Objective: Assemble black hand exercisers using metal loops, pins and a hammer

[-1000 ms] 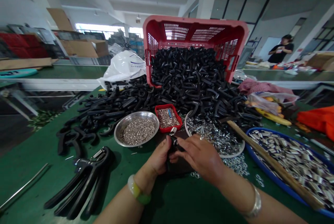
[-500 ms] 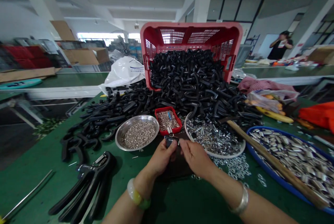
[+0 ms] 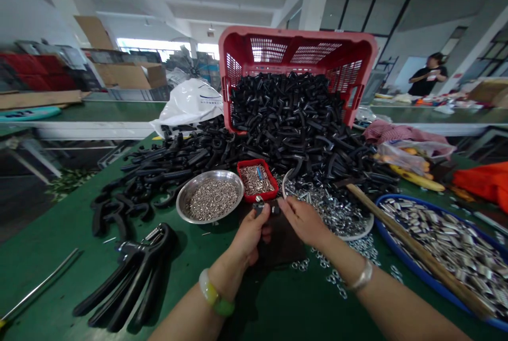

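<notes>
My left hand (image 3: 250, 235) is closed around a small black part with metal on it (image 3: 259, 206), its thumb pressed on top. Fingers hide most of that part. Just to its right is my right hand (image 3: 304, 219), thumb and fingertips drawn together close to the part's right end. Whatever may be between those fingertips is too small to make out. Both hands are above a dark plate (image 3: 280, 245) on the green table. Beyond them stand a red tray of small metal pins (image 3: 277, 188) and a steel bowl of small metal pieces (image 3: 181, 213).
A tipped red crate (image 3: 297, 36) spills black plastic handles (image 3: 286, 113) across the table. A hammer (image 3: 397, 224) lies over a blue tray of metal pieces (image 3: 381, 240). Assembled black clamps (image 3: 138, 277) and a screwdriver (image 3: 39, 288) lie left. A person (image 3: 428, 76) stands behind.
My right hand has moved slightly right, away from the left hand, and the gap shows more of the held part. The view has shifted slightly. The person behind has lowered their hands.
</notes>
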`<state>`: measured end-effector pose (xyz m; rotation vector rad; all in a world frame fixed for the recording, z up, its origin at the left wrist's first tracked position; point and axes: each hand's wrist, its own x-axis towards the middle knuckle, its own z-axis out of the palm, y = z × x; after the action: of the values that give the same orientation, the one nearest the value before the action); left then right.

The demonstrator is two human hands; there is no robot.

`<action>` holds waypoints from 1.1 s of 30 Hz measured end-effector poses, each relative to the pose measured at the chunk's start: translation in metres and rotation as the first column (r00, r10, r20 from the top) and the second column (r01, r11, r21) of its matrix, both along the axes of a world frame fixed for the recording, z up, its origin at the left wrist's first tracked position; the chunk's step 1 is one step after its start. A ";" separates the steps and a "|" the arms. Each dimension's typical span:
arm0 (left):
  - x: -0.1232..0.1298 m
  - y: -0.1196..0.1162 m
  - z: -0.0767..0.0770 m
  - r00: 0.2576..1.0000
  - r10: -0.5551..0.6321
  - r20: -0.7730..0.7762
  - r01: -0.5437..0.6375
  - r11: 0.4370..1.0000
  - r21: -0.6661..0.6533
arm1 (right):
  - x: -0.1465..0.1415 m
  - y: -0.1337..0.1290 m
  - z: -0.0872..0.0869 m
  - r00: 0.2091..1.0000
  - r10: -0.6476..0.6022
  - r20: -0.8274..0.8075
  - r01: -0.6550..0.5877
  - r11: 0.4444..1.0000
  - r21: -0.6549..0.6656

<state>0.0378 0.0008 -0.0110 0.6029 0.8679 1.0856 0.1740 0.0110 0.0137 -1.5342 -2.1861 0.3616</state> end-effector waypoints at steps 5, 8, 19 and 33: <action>-0.001 -0.001 0.001 0.998 -0.033 -0.060 0.033 0.999 0.003 | 0.001 -0.005 0.002 0.999 0.042 0.018 -0.039 0.991 -0.131; -0.001 -0.002 0.002 0.998 -0.036 -0.051 0.037 0.999 0.002 | 0.002 -0.011 0.005 0.999 0.043 -0.033 -0.049 0.979 -0.196; -0.009 -0.004 0.003 0.859 0.197 -0.472 0.050 0.886 0.461 | 0.004 -0.019 -0.004 0.905 -0.157 -0.396 -0.159 0.739 -0.655; -0.031 0.011 0.002 0.349 0.340 -0.873 0.549 0.681 0.485 | 0.020 -0.002 -0.018 0.923 0.148 0.355 -0.177 0.983 0.051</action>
<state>0.0068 0.0122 -0.0087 2.1734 1.3261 0.8325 0.1941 0.0093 -0.0045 -1.4649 -2.5766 0.0458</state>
